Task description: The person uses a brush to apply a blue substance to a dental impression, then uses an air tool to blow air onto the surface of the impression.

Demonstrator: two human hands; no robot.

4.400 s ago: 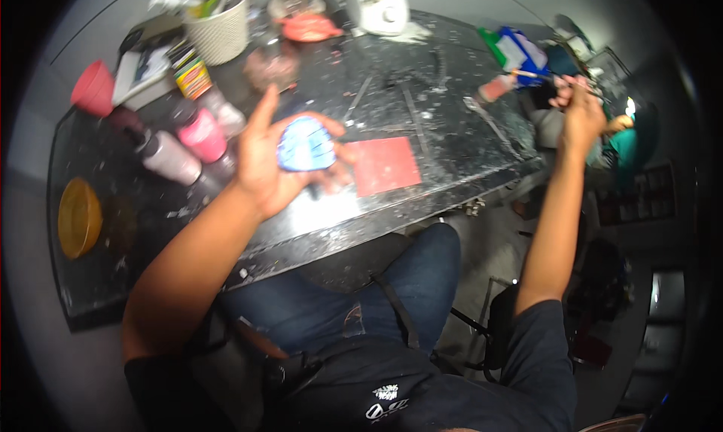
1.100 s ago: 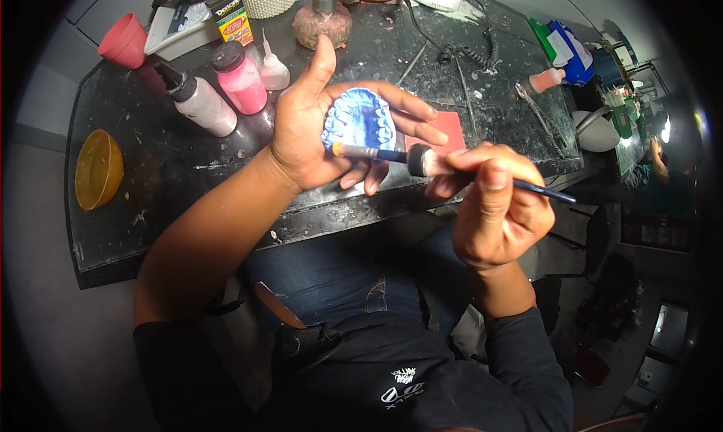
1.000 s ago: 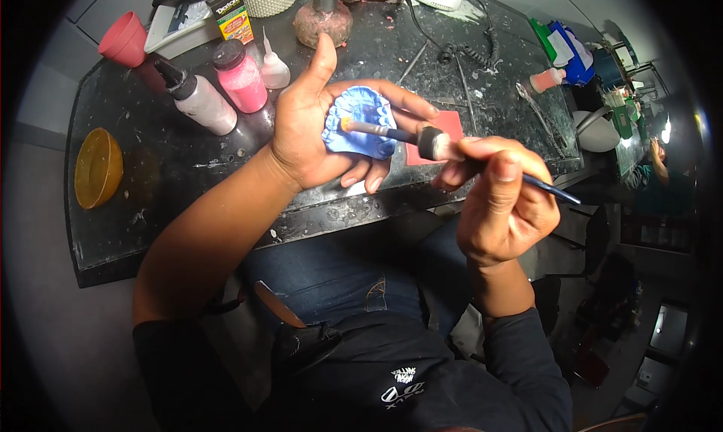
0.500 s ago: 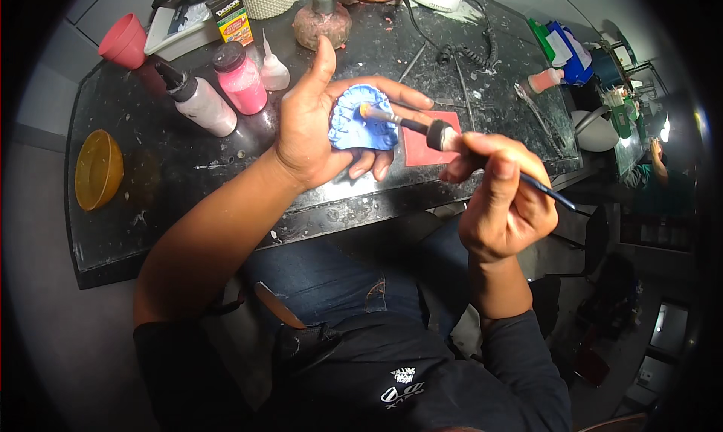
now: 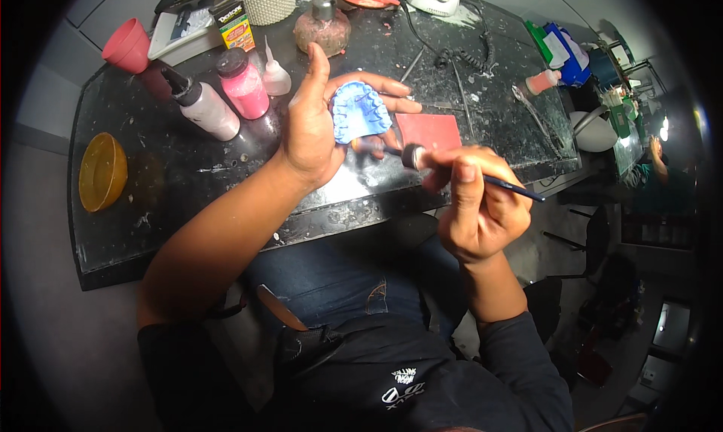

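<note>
A blue dental cast (image 5: 360,114) with a row of teeth rests in my left hand (image 5: 307,134), which faces up with thumb raised and fingers spread beneath it. My right hand (image 5: 486,210) pinches a thin dark-handled brush (image 5: 512,187). A black collar with a pale end (image 5: 412,157) sits along the brush, just ahead of my fingertips. Motion smears the bristles, which are at the cast's lower edge; whether they touch it I cannot tell. Under the brush, on the bench, lies a flat pink sheet (image 5: 429,131).
On the black bench (image 5: 188,228) stand an amber bowl (image 5: 103,172), a black-capped squeeze bottle (image 5: 207,108), a pink jar (image 5: 245,89), a small dropper bottle (image 5: 276,76) and a metal-necked round burner (image 5: 322,29). Metal tools (image 5: 461,93) and a coiled cord (image 5: 482,59) lie farther right.
My right hand and the brush have moved left and slightly down. The bristles have gone from the middle of the cast to its lower edge. The cast has tilted slightly.
</note>
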